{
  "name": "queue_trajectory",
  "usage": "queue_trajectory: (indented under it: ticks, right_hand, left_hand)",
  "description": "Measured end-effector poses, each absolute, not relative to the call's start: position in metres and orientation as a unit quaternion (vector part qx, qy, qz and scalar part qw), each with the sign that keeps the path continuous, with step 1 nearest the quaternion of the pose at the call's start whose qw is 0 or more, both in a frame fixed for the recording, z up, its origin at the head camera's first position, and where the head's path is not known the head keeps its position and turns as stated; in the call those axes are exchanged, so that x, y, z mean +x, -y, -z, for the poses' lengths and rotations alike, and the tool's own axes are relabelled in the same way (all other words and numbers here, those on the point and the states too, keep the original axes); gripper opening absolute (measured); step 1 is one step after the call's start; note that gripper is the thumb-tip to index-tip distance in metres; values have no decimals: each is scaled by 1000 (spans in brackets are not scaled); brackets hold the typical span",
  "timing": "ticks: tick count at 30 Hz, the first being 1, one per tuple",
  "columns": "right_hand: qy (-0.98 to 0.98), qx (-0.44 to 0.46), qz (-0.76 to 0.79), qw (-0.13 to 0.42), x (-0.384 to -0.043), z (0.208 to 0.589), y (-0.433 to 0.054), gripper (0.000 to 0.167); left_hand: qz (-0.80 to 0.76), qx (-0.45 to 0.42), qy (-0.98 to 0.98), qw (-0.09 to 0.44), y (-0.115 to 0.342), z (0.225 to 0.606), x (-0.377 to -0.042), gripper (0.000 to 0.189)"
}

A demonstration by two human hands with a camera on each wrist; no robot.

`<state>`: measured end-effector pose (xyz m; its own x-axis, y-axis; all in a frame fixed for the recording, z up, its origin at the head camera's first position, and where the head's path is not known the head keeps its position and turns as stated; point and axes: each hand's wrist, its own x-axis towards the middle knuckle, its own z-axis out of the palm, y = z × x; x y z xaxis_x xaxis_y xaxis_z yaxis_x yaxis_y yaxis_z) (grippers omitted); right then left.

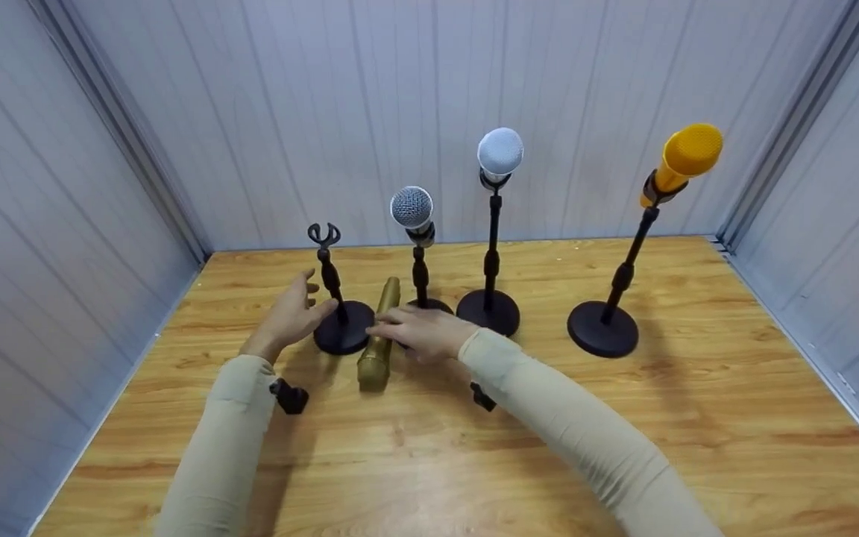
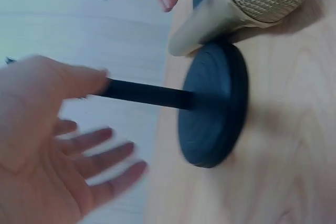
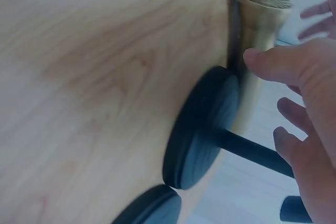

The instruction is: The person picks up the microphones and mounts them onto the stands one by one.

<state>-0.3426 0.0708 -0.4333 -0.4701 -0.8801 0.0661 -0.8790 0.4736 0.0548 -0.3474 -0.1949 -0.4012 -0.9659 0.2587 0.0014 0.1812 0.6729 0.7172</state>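
Note:
A gold microphone (image 1: 379, 350) lies on the table, its mesh head toward the near side. My right hand (image 1: 426, 332) reaches over its middle with fingers loosely bent. In the right wrist view the thumb (image 3: 273, 62) overlaps the gold body; whether it touches is unclear, and no finger wraps round it. To the left, an empty microphone stand (image 1: 331, 280) with a black clip stands upright. My left hand (image 1: 289, 313) is beside its pole, fingers spread. The left wrist view shows the thumb in front of the pole, above the round base (image 2: 212, 103); contact cannot be told.
Behind my right hand, a stand holds a silver-headed microphone (image 1: 411, 209). Farther right, taller stands hold a white microphone (image 1: 500, 153) and a yellow microphone (image 1: 690, 153). The second stand's round base is close to the gold microphone. Pale panel walls (image 1: 400, 97) enclose the wooden table (image 1: 414, 462).

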Motion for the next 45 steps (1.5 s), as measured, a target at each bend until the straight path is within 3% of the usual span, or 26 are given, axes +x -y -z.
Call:
queue_trajectory:
  ticks: [8,13,25,31,36,45]
  right_hand:
    - [861,505,39,54,-342,453,-63,63]
    - [867,494,30,52,-339,458,-61,58]
    - [874,486,7,22,-334,452,-55,57]
    - [863,502,23,54,-337,446,-47,46]
    - [857,505,65,79,-336,447,-39,47]
    - [823,550,89,110,-327,459,-40,34]
  left_hand:
    - [-485,131,-864,25,187,436,-354,67]
    - [-473,126,-871,47,181,447,-360,55]
    - [-417,147,-896,33,183,449,-363,38]
    - [-411,150,-899,24,185,446,-364,33]
    - [-417,156,-895,16,183,446,-364,28]
    - [-392,189,-900,33,188,442,-352,28]
